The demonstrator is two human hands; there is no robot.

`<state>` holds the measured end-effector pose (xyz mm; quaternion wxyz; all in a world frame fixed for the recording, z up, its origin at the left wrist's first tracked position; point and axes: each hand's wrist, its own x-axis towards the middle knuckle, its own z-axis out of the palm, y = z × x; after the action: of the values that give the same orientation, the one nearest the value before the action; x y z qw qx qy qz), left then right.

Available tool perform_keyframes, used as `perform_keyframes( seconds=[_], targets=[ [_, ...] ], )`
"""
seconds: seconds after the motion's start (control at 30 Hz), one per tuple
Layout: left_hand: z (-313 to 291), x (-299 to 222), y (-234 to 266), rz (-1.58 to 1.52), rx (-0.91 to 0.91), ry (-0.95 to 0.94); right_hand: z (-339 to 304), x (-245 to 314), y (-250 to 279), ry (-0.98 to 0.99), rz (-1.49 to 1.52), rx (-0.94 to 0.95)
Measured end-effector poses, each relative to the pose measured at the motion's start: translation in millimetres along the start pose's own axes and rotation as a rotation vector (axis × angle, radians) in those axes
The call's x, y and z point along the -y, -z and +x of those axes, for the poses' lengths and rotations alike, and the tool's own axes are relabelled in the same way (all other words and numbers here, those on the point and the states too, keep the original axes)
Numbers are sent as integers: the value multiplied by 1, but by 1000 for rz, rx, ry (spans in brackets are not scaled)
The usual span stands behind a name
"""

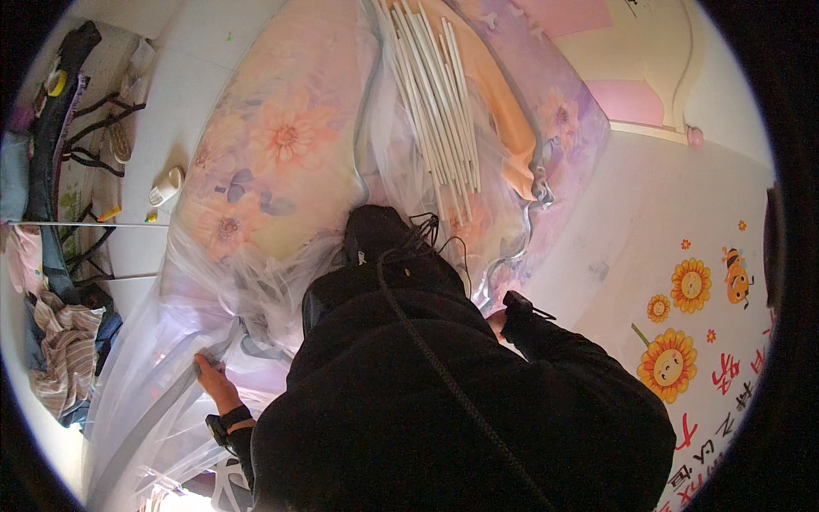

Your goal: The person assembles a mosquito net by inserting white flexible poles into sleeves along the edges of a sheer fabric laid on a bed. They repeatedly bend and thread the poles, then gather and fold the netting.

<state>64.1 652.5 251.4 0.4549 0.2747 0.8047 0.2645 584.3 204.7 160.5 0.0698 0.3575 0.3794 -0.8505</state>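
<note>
Sheer white netting (141, 375) with a greyish band spreads along my left side. My left hand (219, 386) is closed on the band's edge, thumb uppermost. Only a sliver of my right hand (497, 324) shows beside the black sleeve, near the bedding's right edge, and its fingers are hidden. Ahead of me lies floral bedding (290, 192) in peach, yellow and lilac, partly covered by more netting. Several slim white rods (439, 119) rest in a loose bundle on it, next to a plain peach-orange fabric (503, 128).
A white wall (580, 299) with sunflower and bee stickers rises at the right. A pink and cream panel (627, 98) stands at the far right. Striped clothing (68, 346) and a white shoe-like item (166, 186) are at the left. A dark cord hangs down across my black clothing.
</note>
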Motion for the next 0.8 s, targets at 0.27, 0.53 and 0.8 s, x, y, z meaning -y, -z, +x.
perform_keyframes(
  seconds=[0.27, 0.53, 0.8],
  targets=[
    [-8, 24, 13, -141, -19, 15, -30, 24, 61, 242, -78, 107],
    [-8, 61, 47, -136, -106, -43, -68, 212, 148, -164, -268, -319],
    [-12, 122, 106, -281, -146, 28, -25, 428, 153, 159, -46, -745]
  ],
)
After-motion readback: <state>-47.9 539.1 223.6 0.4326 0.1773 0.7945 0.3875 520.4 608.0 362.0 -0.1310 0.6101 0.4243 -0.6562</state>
